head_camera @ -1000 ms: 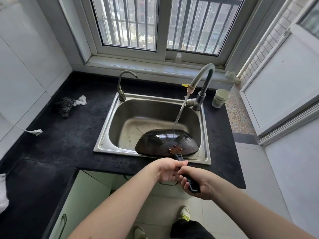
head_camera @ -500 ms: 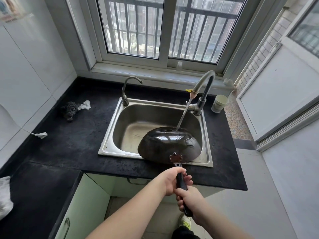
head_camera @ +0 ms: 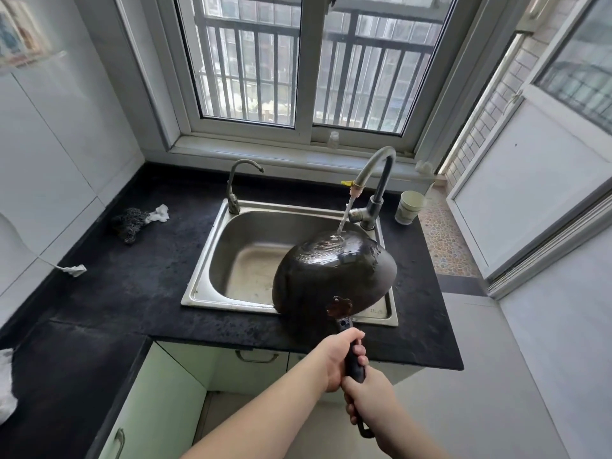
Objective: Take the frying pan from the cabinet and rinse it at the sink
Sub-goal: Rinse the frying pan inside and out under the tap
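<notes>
A black frying pan (head_camera: 331, 273) hangs upside down over the front right part of the steel sink (head_camera: 212, 260), its wet rounded underside facing up. Water runs from the tall grey faucet (head_camera: 381, 173) onto the pan's far side. Its long black handle points toward me. My left hand (head_camera: 341, 356) grips the handle close to the pan. My right hand (head_camera: 367, 399) grips it just behind, nearer the handle's end loop. The pan's inside is hidden.
A smaller tap (head_camera: 236, 183) stands at the sink's back left. A pale cup (head_camera: 409, 207) sits right of the faucet. A scourer with a white rag (head_camera: 135, 220) lies on the black counter (head_camera: 126, 293). A cabinet door (head_camera: 145, 409) stands open below. A window is behind.
The pan has risen out of the sink and tipped up toward the faucet, and the water now hits higher on its underside. Both hands moved back along the handle.
</notes>
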A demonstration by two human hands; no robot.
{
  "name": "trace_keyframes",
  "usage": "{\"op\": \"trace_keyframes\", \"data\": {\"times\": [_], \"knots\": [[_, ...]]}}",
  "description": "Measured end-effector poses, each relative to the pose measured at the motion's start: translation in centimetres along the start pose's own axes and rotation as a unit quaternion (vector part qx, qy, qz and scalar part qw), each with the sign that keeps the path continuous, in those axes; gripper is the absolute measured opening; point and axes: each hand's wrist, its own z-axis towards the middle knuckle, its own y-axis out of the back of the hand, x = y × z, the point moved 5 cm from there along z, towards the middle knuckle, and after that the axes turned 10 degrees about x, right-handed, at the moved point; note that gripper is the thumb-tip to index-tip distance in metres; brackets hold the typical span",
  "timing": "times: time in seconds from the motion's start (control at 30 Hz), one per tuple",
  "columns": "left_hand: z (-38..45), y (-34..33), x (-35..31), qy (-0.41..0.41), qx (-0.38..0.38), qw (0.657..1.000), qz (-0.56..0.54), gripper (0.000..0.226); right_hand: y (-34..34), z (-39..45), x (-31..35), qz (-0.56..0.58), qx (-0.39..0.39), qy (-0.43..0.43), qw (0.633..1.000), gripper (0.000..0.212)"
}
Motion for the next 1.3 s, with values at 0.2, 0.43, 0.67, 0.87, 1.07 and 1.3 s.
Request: {"op": "trace_keyframes", "data": {"times": [0.2, 0.43, 0.67, 0.87, 1.07, 1.3], "knots": [[-0.1, -2.2, 0.4, -0.017, -0.010, 1.000, 0.006, 0.028, 1.8, -0.8, -0.2, 0.004, 0.004, 0.013, 1.000, 0.009], [0.0, -4.7, 0.5, -0.030, -0.031, 0.999, 0.023, 0.026, 4.0, -1.3, -0.9, 0.051, 0.015, 0.026, 0.998, 0.007], [-0.5, -5.9, 0.8, -0.029, -0.073, 0.994, 0.082, 0.028, 4.4, -1.6, -1.8, 0.146, 0.072, 0.032, 0.986, 0.010], [-0.4, -6.3, 1.5, -0.032, -0.096, 0.989, 0.112, 0.030, 5.0, -1.8, -2.8, 0.168, 0.110, 0.034, 0.979, 0.010], [-0.5, -6.9, 1.5, -0.044, -0.107, 0.986, 0.120, 0.029, 5.3, -1.6, -3.0, 0.183, 0.124, 0.049, 0.974, 0.009], [0.2, -7.4, 2.5, -0.049, -0.082, 0.992, 0.082, 0.031, 6.6, -2.1, -3.6, 0.109, 0.099, 0.047, 0.988, 0.012]]}}
